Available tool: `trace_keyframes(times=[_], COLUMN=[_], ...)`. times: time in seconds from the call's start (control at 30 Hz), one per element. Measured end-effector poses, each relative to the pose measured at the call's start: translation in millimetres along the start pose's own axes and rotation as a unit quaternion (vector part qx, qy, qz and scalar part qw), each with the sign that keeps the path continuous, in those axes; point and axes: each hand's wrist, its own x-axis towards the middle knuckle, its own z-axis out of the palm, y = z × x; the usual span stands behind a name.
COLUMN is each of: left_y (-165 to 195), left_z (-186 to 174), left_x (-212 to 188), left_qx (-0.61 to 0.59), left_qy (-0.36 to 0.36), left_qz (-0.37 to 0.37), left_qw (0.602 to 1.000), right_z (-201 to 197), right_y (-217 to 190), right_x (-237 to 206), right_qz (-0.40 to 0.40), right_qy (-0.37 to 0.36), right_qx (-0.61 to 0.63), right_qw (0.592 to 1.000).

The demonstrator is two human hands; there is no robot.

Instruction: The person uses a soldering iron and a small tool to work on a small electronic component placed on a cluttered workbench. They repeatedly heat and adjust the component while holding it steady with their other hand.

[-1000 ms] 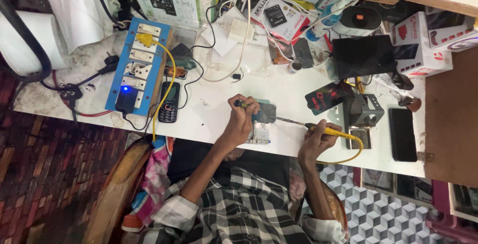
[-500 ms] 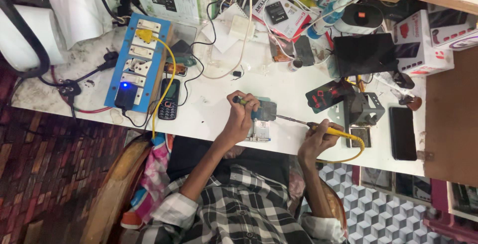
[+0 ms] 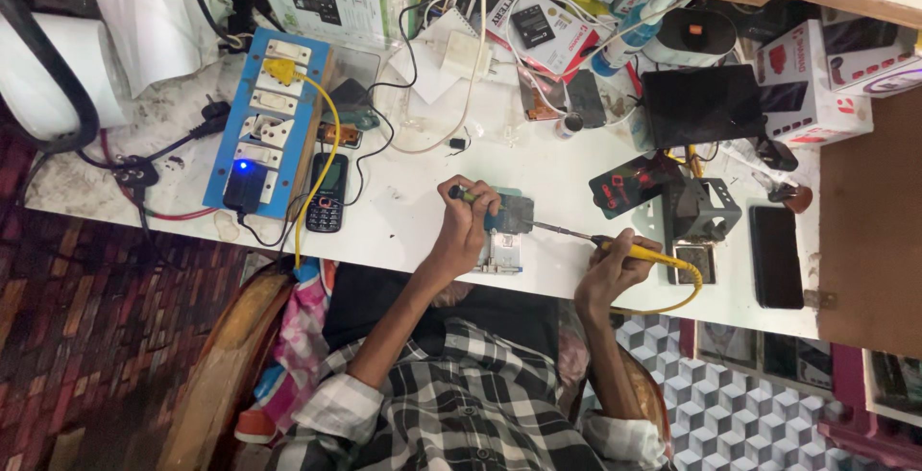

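1. Work piece: small circuit board / opened phone assembly (image 3: 506,231) lies flat on the white bench (image 3: 423,231), close to the near edge, right in front of the person.
2. Left hand (image 3: 468,226) sits on the board's left side, fingers curled, pinching a thin green-tipped tool (image 3: 459,193), likely tweezers or a solder stick; too small to tell. Closed on it, not spread.
3. Right hand (image 3: 615,269) is closed around the yellow handle of a soldering iron (image 3: 615,245), pen-style grip. Yellow cord (image 3: 672,298) loops off to the right and back toward the bench edge.
4. Key relation: the iron's long axis runs almost horizontally in view, handle at right, metal tip pointing left and slightly away from the person, at the board's right edge. Can't tell whether the tip actually touches.
5. Left hand is the nearer one: on the board. Right hand stands off to the right by the length of the iron's shaft.
6. Nearby: metal iron stand (image 3: 699,212) just beyond the right hand, dark smartphone (image 3: 775,255) further right, keypad phone (image 3: 327,193) and blue switchboard (image 3: 269,125) well to the left.
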Motion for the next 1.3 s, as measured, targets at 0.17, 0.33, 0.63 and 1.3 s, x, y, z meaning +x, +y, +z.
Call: trace_keyframes(times=[0.17, 0.33, 0.63, 1.3], left_y=[0.2, -1.5, -3.0, -17.3], left_z=[0.3, -0.7, -1.0, 0.8], left_x=[-0.4, 0.9, 2.5, 0.8], left_qx=[-0.006, 0.024, -0.03, -0.069], left_qy=[0.004, 0.005, 0.011, -0.003], left_qz=[-0.01, -0.012, -0.003, 0.042], left_qw=[1.0, 1.0, 0.999, 0.997], right_z=[-0.2, -0.1, -4.2, -9.3], right_y=[-1.1, 0.7, 11.0, 22.2], right_x=[0.6, 4.0, 9.0, 15.1], right_qz=[0.01, 0.03, 0.007, 0.006], right_qy=[0.012, 0.045, 0.041, 0.056], right_qx=[-0.002, -0.01, 0.031, 0.053], right_qw=[1.0, 0.998, 0.999, 0.997])
